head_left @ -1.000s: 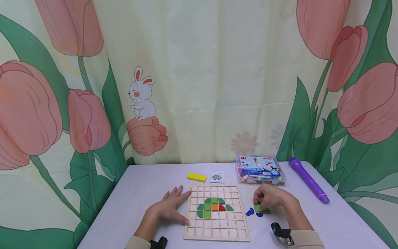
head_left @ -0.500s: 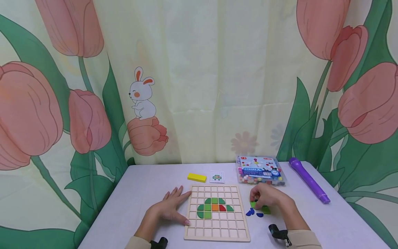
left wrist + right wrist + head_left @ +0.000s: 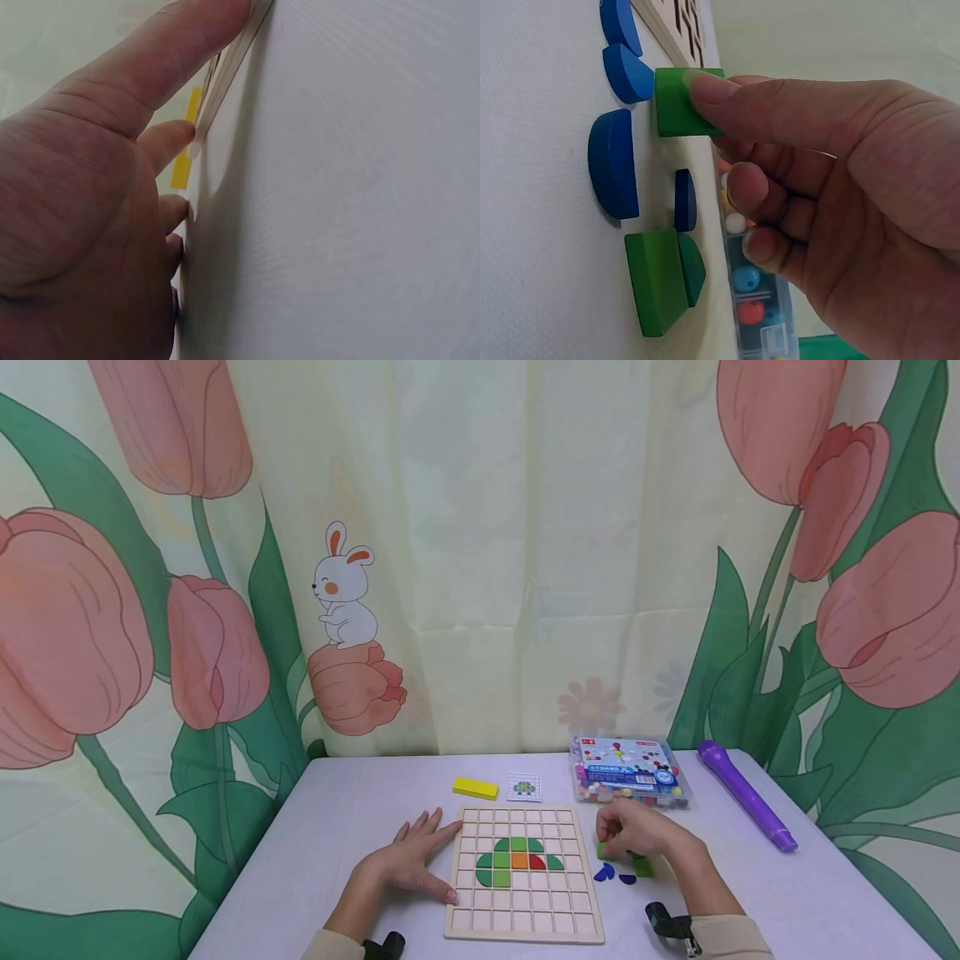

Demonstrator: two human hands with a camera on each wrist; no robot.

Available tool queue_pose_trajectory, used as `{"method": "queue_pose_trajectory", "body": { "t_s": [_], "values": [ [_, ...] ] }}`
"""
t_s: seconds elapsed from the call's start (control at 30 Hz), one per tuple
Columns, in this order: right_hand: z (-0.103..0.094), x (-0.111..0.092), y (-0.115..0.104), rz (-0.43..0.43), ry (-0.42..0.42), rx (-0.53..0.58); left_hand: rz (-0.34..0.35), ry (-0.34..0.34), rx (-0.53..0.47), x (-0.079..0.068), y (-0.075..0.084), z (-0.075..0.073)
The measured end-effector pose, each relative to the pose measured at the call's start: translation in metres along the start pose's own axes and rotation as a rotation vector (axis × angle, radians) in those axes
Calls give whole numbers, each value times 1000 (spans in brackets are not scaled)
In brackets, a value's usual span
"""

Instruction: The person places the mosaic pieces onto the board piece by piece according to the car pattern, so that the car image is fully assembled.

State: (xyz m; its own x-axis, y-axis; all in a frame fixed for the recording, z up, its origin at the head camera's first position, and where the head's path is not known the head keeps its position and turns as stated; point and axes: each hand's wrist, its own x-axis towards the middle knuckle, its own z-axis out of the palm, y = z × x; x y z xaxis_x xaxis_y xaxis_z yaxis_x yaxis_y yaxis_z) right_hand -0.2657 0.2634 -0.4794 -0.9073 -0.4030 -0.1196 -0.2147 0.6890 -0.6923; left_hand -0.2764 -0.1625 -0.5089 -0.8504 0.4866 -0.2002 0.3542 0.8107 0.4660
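My right hand (image 3: 637, 828) pinches a bright green square block (image 3: 675, 112) between thumb and fingers, just right of the wooden grid board (image 3: 525, 935). Below and beside it in the right wrist view lie blue half-round pieces (image 3: 613, 165), another green block (image 3: 656, 281) and a dark green rounded piece (image 3: 692, 270). Spread fingers of my left hand (image 3: 408, 860) touch the board's left edge, the thumb lower down. In the board's cells sit light green squares (image 3: 501, 877), dark green curved pieces, an orange square (image 3: 519, 860) and a red curved piece (image 3: 537, 862).
Behind the board lie a yellow block (image 3: 475, 788) and a small card (image 3: 523, 787) with a printed coloured pattern. A clear plastic box (image 3: 630, 768) of beads stands at the back right. A purple stick (image 3: 746, 795) lies along the table's right side.
My right hand has shifted left toward the board with the green block, away from the other green block, which shows more now. The left hand and the board have stayed in place.
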Motion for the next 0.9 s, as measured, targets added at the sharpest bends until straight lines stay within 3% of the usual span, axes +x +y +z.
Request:
{"method": "queue_pose_trajectory", "body": {
  "t_s": [0.13, 0.47, 0.9],
  "values": [
    [-2, 2, 0, -41, 25, 18, 8, -1, 5, 0, 0, 0],
    [0, 6, -9, -51, 58, 85, 1, 1, 5, 1, 0, 0],
    [6, 13, -19, -11, 187, 108, -3, -4, 12, 3, -2, 0]
  ]
}}
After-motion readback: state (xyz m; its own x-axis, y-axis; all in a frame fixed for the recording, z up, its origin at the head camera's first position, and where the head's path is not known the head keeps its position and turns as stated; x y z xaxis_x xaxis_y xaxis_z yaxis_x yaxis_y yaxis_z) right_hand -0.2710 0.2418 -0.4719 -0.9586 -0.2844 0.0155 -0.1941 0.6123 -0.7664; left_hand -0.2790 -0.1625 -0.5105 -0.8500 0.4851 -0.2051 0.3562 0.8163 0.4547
